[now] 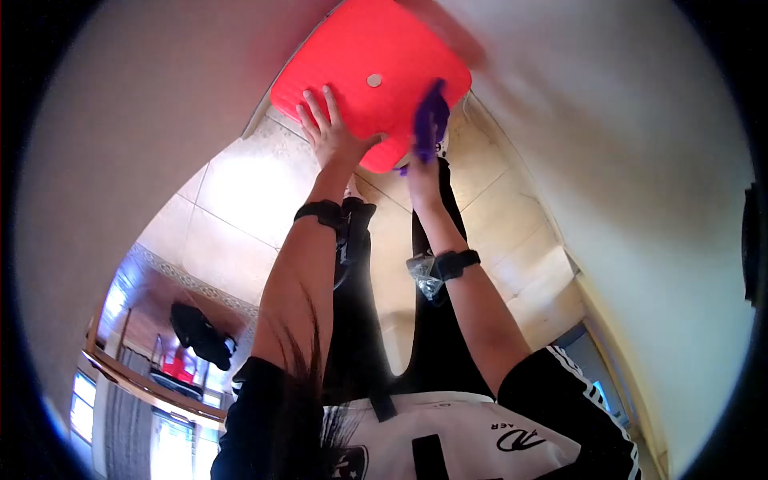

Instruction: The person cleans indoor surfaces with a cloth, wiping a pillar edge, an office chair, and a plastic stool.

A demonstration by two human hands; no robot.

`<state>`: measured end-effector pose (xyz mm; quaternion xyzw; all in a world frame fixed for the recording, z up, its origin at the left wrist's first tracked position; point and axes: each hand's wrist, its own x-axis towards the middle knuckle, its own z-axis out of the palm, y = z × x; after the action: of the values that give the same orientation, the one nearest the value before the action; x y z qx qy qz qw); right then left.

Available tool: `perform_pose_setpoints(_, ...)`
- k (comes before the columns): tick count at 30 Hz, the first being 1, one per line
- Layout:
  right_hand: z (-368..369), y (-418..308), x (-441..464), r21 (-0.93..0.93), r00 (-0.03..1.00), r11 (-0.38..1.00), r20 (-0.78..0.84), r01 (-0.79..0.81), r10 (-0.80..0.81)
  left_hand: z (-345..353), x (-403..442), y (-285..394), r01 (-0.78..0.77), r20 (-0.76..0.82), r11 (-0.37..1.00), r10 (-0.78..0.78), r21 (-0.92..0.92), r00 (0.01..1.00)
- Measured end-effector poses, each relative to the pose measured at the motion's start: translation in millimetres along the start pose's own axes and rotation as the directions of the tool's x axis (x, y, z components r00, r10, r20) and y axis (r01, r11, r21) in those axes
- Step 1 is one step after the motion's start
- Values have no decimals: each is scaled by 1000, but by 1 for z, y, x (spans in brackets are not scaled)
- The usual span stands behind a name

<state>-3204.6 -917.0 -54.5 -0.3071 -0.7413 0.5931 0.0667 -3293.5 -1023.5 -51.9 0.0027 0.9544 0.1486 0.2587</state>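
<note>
A bright red plastic stool point(376, 40) with rounded corners and a small round hole in its top stands at the top of the view. My left hand point(330, 138) rests on its near left part, fingers spread and open. Over the right side of the red top, my right hand point(424, 170) is closed on a purple cloth point(430, 118). The cloth hangs partly past the stool's right edge, and its fingers are partly hidden by it. Whatever supports the stool top is out of sight.
Pale walls point(640, 184) rise close on both sides of the stool. Beige floor tiles point(240, 200) lie below. At lower left, a wood-framed glass or mirror point(152, 376) shows a dark bag point(200, 334). My legs are just under my forearms.
</note>
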Motion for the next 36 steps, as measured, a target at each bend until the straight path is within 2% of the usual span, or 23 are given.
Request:
perform_pose_setpoints(1, 7, -11, 2, -346, 971, 908, 126, 234, -203, 3, 4, -6, -19, 11, 1000, 18, 5, 1000)
perform_pose_setpoints(3, 22, -23, 0, -603, 919, 756, 395, 254, 7, 13, 2, -27, -208, -18, 978, 209, 21, 978)
perform_pose_setpoints(4, 38, -20, -6, -708, 933, 638, 358, 302, -44, 7, 2, -36, -278, 21, 961, 278, 3, 960)
perform_pose_setpoints(5, 47, -16, -7, -705, 932, 642, 358, 303, -47, 9, 5, -42, -278, 18, 961, 278, 8, 961)
perform_pose_setpoints(7, 58, -14, -11, -753, 948, 587, 305, 297, -88, 14, 8, -51, -388, 77, 894, 381, 224, 921)
perform_pose_setpoints(8, 58, -12, -9, -754, 949, 583, 296, 304, -112, 18, 6, -53, -378, -9, 921, 380, 98, 925)
perform_pose_setpoints(9, 57, -14, 0, -756, 950, 584, 293, 297, -105, 15, 5, -50, -380, -1, 920, 382, 98, 924)
perform_pose_setpoints(11, 55, -25, 28, -721, 887, 532, 435, 444, -151, 6, 1, -44, -347, 77, 921, 338, 179, 938)
perform_pose_setpoints(12, 60, -29, 47, -717, 873, 504, 442, 481, -204, 2, 1, -43, -343, 92, 928, 332, 147, 939)
perform_pose_setpoints(15, 92, -39, 106, -715, 831, 426, 454, 554, -320, 3, 1, -44, -352, -6, 935, 352, 40, 936)
perform_pose_setpoints(17, 108, -55, 125, -728, 846, 438, 501, 527, -185, 6, 0, -47, -395, -89, 918, 395, 11, 915)
perform_pose_setpoints(19, 111, -44, 113, -729, 853, 457, 495, 510, -162, 15, -5, -53, -392, -167, 913, 372, -109, 913)
perform_pose_setpoints(21, 97, -18, 83, -600, 739, 431, 560, 674, -375, 24, -22, -56, -228, -237, 935, 165, -272, 957)
perform_pose_setpoints(22, 82, -15, 62, -573, 712, 432, 625, 697, -319, 16, -35, -52, -83, -226, 963, 24, -258, 974)
perform_pose_setpoints(23, 64, -13, 35, -545, 679, 436, 688, 716, -255, 22, -42, -57, -70, -224, 959, 7, -276, 974)
perform_pose_setpoints(25, 36, -10, -14, -555, 682, 497, 723, 667, -108, 40, -55, -80, -29, -167, 841, -73, -540, 983)
perform_pose_setpoints(27, 19, -2, -38, -565, 610, 379, 793, 733, 1, 42, -63, -92, -75, -211, 809, -62, -583, 976)
perform_pose_setpoints(28, 19, -1, -38, -555, 614, 408, 789, 725, -16, 41, -63, -95, -52, -198, 757, -103, -651, 975)
perform_pose_setpoints(29, 20, 1, -35, -547, 606, 410, 795, 730, -20, 38, -59, -98, -47, -202, 759, -112, -650, 973)
perform_pose_setpoints(31, 32, -19, -16, -543, 614, 455, 789, 706, -13, 23, -44, -99, -190, -333, 778, -26, -599, 943)
perform_pose_setpoints(33, 54, -27, 10, -534, 634, 425, 762, 730, -132, 3, -23, -95, -265, -421, 783, 4, -563, 907)
perform_pose_setpoints(36, 103, -27, 62, -508, 594, 312, 731, 803, -337, 0, 8, -92, -288, -445, 818, 45, -497, 894)
